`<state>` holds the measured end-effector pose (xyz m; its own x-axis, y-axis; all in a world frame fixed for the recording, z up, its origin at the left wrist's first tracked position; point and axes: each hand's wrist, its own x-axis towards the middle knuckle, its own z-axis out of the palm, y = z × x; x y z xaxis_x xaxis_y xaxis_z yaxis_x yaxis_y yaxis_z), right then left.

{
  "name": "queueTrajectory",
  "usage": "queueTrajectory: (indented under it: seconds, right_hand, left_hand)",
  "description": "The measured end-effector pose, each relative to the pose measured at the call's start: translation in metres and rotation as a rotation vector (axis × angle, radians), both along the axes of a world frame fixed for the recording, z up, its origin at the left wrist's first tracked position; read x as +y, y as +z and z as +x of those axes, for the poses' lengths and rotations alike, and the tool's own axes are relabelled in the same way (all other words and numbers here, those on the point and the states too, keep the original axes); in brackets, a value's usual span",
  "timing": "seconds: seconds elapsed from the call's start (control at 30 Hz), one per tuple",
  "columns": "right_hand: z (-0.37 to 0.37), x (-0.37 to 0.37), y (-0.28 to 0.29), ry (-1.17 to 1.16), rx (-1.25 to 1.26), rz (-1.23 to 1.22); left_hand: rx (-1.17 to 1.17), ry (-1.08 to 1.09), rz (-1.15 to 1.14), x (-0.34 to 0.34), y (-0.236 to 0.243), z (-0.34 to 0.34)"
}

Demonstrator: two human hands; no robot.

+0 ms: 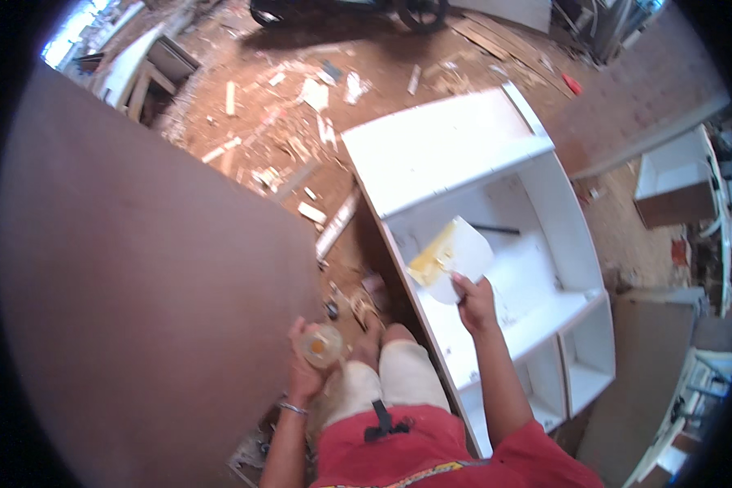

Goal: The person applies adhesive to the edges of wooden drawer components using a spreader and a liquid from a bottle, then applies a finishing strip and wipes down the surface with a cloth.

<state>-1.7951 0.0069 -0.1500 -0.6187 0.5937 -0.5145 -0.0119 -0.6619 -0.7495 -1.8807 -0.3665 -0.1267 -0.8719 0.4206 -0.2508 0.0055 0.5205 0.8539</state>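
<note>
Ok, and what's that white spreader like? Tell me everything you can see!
The white spreader is a thin, flat piece that looks like plastic, with a curved right edge. A yellow, glue-like smear covers its left side. The right hand holds it tilted by the lower edge, over the open compartment of a white cabinet.

i see a red shirt (pixel 443 435), pale shorts (pixel 413 370), a silvery left-wrist bracelet (pixel 294 408), a dangling black strap (pixel 382 419) and a multicoloured patterned band (pixel 431 473).
</note>
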Motion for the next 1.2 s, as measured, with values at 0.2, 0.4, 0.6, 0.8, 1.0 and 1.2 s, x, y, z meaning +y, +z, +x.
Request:
queueTrajectory:
  seconds: [0.2, 0.4, 0.6, 0.8, 1.0, 1.2]
  right_hand:
    - [-0.096, 0.065, 0.019, -0.095, 0.146, -0.192]
    - [-0.16, 0.103, -0.103, 0.181, -0.242, 0.039]
    - [-0.193, 0.142, -0.181, 0.375, -0.585, 0.561]
    - [-0.232, 0.13, -0.231, 0.896, -0.281, 1.567]
    - [-0.244, 0.112, -0.269, 0.948, -0.24, 1.904]
    - [-0.252, 0.091, -0.291, 0.915, -0.338, 1.964]
  left_hand:
    - [-0.166, 0.01, -0.002, 0.043, 0.041, -0.087]
    - [-0.303, 0.335, 0.096, 0.076, 0.025, -0.118]
    - [-0.213, 0.22, -0.209, 0.111, -0.004, -0.142]
    - [-0.4, 0.189, -0.187, 0.121, -0.046, -0.145]
    - [-0.451, 0.195, -0.127, 0.117, -0.078, -0.14]
    - [-0.47, 0.2, -0.197, 0.096, -0.097, -0.134]
